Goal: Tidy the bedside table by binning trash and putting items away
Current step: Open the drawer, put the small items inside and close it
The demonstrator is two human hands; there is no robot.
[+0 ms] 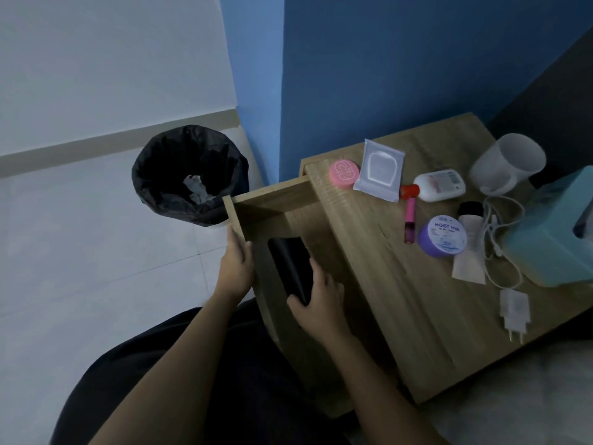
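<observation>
The wooden bedside table (426,316) has its drawer (272,195) pulled out toward the left. My left hand (236,266) grips the drawer's front panel. My right hand (317,300) holds the near end of a black phone (288,264) inside the drawer. On the tabletop lie a pink round case (344,173), a white wipes pack (380,170), a white lotion bottle (439,185), a pink lip tint (409,220), a purple jar (444,236), a white tube (469,248) and a white charger with cable (513,311).
A bin with a black liner (189,175) stands on the tiled floor left of the drawer, crumpled white paper inside. A white mug (508,163) and a teal tissue box (555,232) sit at the table's right. A blue wall rises behind; pale bedding lies bottom right.
</observation>
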